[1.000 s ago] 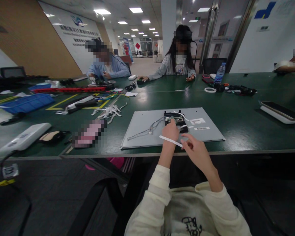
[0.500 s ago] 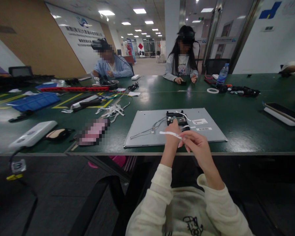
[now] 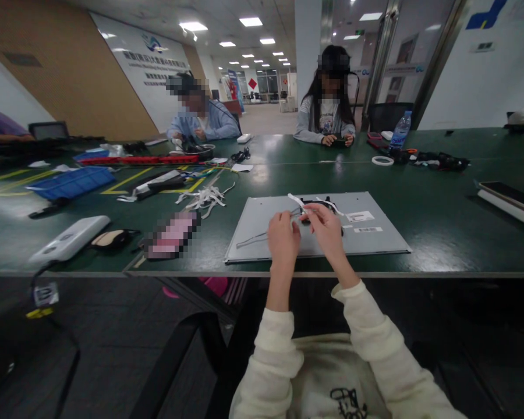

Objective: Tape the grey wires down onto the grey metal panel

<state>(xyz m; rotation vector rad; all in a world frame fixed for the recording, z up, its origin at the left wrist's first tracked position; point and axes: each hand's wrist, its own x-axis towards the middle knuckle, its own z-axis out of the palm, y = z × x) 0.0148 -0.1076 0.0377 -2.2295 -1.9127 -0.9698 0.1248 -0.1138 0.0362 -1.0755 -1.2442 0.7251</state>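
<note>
A light grey flat panel lies on the table in front of me, with a black-framed circuit board on its back. My right hand pinches a strip of white tape over the board; the strip's free end points up and left. My left hand is closed just left of it, above the panel, and its fingertips hide whatever is between them. A thin grey cable runs across the panel and passes behind my left hand. Another white strip lies over the board's right side.
Several loose white strips lie left of the panel, beyond a pink phone. Farther left are a white power bank and a blue tray. A tape roll and a bottle stand back right. Two people sit opposite.
My left hand has drawn back from the board to the left. My right hand has moved forward and left with the white strip, which now points up and away.
</note>
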